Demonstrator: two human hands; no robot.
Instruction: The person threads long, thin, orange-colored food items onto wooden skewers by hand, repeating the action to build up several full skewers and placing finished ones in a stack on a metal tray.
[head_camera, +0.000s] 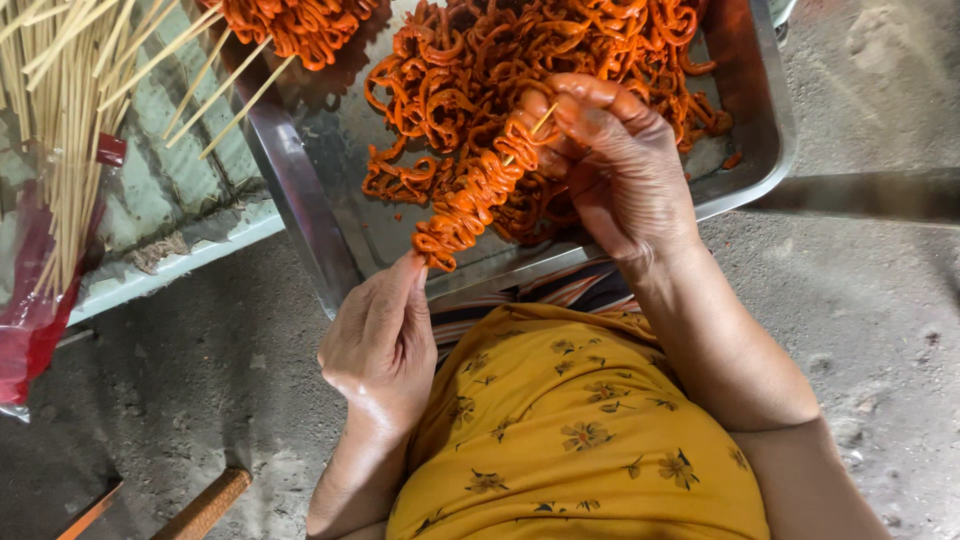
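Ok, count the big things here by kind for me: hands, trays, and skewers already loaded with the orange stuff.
Hands: 2, the left hand and right hand
Trays: 1, the metal tray
Loaded skewers in hand: 1, the skewer
Total: 4

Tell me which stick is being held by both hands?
The stick covered in curly orange strips, above the metal tray. The left hand holds its bottom, the right hand its tip. Other sticks lie untouched.
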